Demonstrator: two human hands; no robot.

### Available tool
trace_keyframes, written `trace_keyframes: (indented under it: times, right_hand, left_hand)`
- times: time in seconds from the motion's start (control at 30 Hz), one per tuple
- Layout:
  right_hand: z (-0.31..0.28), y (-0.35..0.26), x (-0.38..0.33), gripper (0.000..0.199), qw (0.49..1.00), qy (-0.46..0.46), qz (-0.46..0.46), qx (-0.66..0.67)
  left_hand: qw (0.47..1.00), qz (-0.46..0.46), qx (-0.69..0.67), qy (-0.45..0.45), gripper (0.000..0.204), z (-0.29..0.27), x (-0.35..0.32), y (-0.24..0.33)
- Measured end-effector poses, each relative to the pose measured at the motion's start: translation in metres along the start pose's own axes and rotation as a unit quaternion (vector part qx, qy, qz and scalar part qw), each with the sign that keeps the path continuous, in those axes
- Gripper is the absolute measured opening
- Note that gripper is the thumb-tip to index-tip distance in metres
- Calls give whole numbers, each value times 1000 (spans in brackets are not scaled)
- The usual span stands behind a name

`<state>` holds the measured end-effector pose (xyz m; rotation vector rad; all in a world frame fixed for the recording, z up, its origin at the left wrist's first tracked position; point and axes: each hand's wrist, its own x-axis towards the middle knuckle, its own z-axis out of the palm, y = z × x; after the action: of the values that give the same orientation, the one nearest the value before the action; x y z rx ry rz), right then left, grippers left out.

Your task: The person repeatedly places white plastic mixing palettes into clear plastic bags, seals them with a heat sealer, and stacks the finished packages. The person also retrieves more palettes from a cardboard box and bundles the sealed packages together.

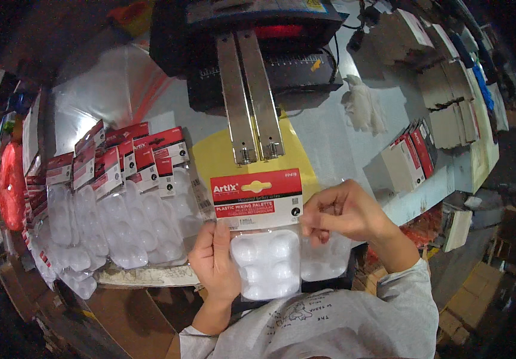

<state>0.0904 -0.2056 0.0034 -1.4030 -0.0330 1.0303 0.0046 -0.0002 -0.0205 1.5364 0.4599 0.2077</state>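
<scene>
A white paint palette (267, 266) with round wells hangs in a clear bag below a red and white header card, upright in front of me. My left hand (216, 260) is closed on the card's lower left edge, thumb in front. At the card's right edge my right hand (349, 214) has its fingers curled in a pinch. A second bagged palette (325, 263) shows partly behind the first, below my right hand. Just beyond the card's top edge are the ends of two parallel metal bars (258, 152), which run out from a black machine (252, 36).
Many bagged palettes (129, 221) with red cards lie heaped on the left of the table. A yellow sheet (297, 143) lies under the bars. On the right stand red and white cards (413, 152), stacked grey-white cards (446, 90) and a crumpled whitish glove-like thing (362, 105).
</scene>
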Motion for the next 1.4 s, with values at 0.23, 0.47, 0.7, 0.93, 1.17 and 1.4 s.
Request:
trace_keyframes:
  times: [0.23, 0.47, 0.7, 0.93, 1.17, 1.4]
  right_hand:
    - [6, 4, 31, 17, 989, 111, -6, 93]
    - [-3, 9, 55, 16, 973, 188, -71, 116]
    - [-14, 20, 43, 11, 880, 253, -264, -303]
    - [-169, 29, -65, 42, 606, 592, -239, -474]
    - [-201, 68, -90, 66, 773, 477, -111, -404]
    - [-181, 59, -79, 62, 717, 532, -122, -433]
  left_hand:
    - [982, -58, 179, -30, 25, 4, 34, -3]
    - [990, -28, 132, -30, 27, 16, 68, -23]
    - [976, -23, 213, -34, 26, 9, 58, -23]
    - [899, 56, 359, 243, 29, -143, 65, 35]
    - [591, 282, 698, 290, 25, -164, 77, 54]
    - [802, 273, 531, 15, 24, -49, 3, -7]
